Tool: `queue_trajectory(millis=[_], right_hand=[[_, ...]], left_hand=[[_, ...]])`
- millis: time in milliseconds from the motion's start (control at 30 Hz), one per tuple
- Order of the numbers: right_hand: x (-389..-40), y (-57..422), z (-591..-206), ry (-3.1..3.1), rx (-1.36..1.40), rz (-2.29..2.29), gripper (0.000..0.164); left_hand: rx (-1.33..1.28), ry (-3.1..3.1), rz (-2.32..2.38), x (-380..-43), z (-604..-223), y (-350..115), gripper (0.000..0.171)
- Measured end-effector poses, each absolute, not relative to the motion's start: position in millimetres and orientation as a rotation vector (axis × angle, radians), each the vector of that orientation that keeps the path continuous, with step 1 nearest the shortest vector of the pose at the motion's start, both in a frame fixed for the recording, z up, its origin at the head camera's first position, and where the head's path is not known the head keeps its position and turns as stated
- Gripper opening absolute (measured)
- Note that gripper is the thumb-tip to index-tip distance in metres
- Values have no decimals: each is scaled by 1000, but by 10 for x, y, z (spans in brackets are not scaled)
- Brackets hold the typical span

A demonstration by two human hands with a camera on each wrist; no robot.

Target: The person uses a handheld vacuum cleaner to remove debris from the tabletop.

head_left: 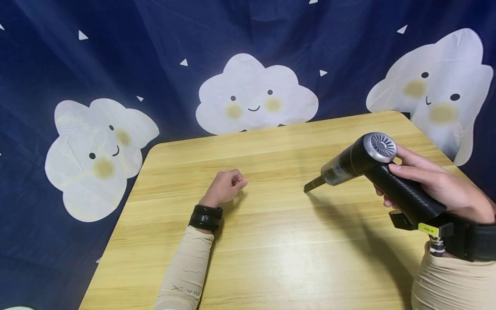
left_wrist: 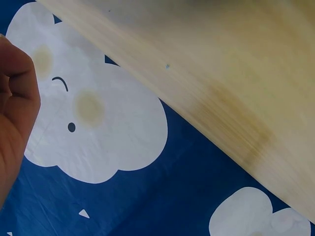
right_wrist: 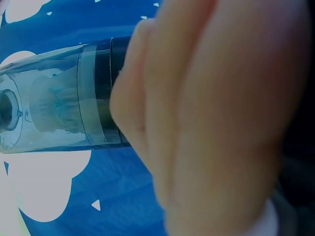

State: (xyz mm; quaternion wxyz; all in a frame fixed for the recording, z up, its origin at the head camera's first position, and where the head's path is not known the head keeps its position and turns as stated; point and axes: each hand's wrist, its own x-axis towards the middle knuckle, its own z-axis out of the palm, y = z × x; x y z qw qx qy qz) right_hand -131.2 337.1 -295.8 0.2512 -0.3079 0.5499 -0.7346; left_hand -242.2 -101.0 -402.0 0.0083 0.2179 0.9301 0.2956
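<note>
A black handheld vacuum cleaner with a silver vented end cap, a clear dust cup and a narrow nozzle is in my right hand. My right fingers wrap around its black handle. The nozzle slants down to the left over the table; whether it touches cannot be told. Some bluish matter shows inside the cup in the right wrist view. Left of the vacuum, my left hand is over the table with its fingers curled in. Nothing shows in it, though its palm is hidden in the head view.
The wooden table has rounded far corners. Behind it hangs a dark blue curtain with smiling white clouds and small triangles. A tiny bluish speck shows on the tabletop in the left wrist view.
</note>
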Motion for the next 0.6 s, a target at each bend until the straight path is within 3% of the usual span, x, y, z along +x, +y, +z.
queue_trajectory(millis=[600], right_hand=[[-1321, 3328, -2962, 1454, -855, -2028, 47]], left_hand=[[675, 2897, 934, -2416, -4012, -1008, 17]])
